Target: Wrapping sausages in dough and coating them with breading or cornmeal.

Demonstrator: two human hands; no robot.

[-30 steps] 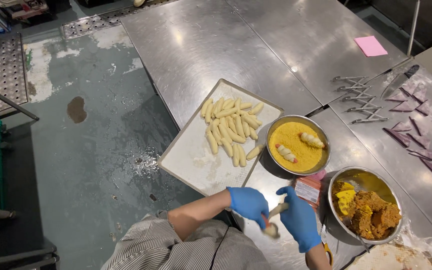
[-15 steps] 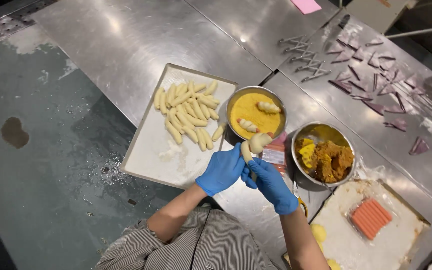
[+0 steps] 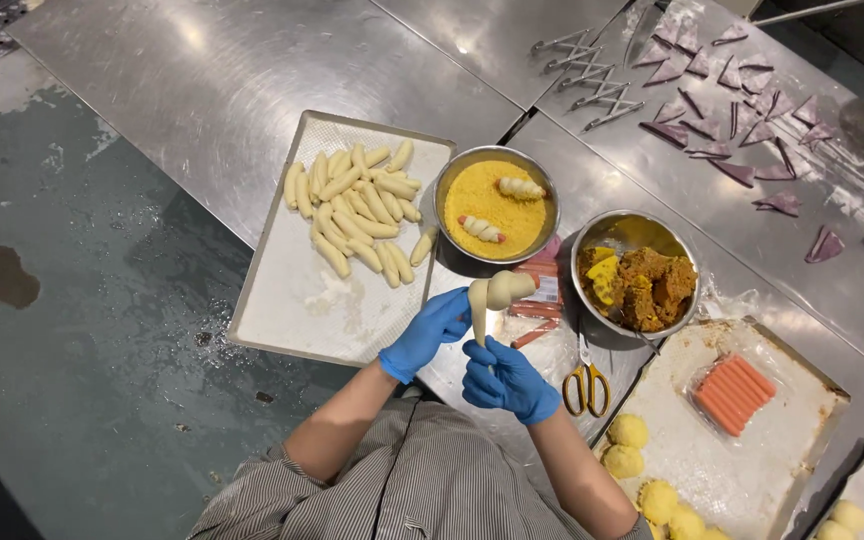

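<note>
Head view: your blue-gloved left hand (image 3: pixel 430 332) grips a pale dough-wrapped sausage (image 3: pixel 495 294); your right hand (image 3: pixel 508 378), just below it, pinches the hanging dough tail. Keep the wrap taut and overlapping. Beyond your hands, a steel bowl of yellow crumbs (image 3: pixel 495 205) sits on the steel bench (image 3: pixel 252 80); grey floor lies left.

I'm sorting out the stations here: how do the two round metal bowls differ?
The left bowl holds fine yellow crumbs with two dough-wrapped pieces lying on them; the right bowl holds chunky brown and yellow filling. The left bowl touches the baking tray of finished rolls; the right bowl sits beside the yellow-handled scissors. The left bowl looks slightly larger. Both are shiny steel and stand upright on the steel table.
</note>
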